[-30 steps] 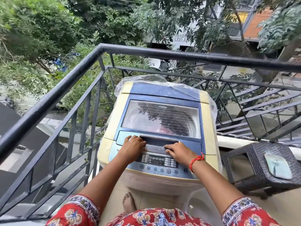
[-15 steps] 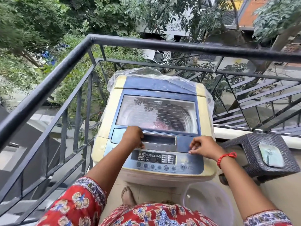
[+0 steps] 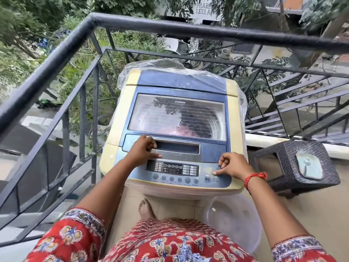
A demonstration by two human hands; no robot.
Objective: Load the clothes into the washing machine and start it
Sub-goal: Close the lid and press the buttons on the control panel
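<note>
Clothes (image 3: 186,130) show only as a dim pinkish and dark heap through the clear window of the closed lid (image 3: 177,116), down in the drum at the middle of the frame; loading looks finished. The washing machine (image 3: 173,129) stands against the black balcony railing (image 3: 62,59), with a loose plastic sheet (image 3: 160,64) draped over its back edge.

What has changed lies in the right hand (image 3: 233,165). A second ago it rested beside the left on the recessed lid handle (image 3: 178,149); half a second ago it had slid out to the right end of the machine's top; now it sits over the lower right corner of the control panel (image 3: 173,172), fingers curled in and one fingertip (image 3: 215,173) stretched out onto a round button (image 3: 213,173) just above the play-pause key (image 3: 207,179). It grips nothing; it only presses or touches. Whether the button is actually pushed in I cannot tell, and the display (image 3: 172,167) shows no clear sign of life.

The left hand (image 3: 144,148) has kept its place at the left end of the handle, fingers bent over the handle's edge, seemingly steadying the lid.

So the work has passed from closing the lid to operating the controls. That round button is probably the power switch; if so, choosing a cycle and hitting play-pause remain.

Lower right, a clear plastic tub (image 3: 232,222) sits on the floor, and a dark wicker stool (image 3: 296,165) stands at the right.
</note>
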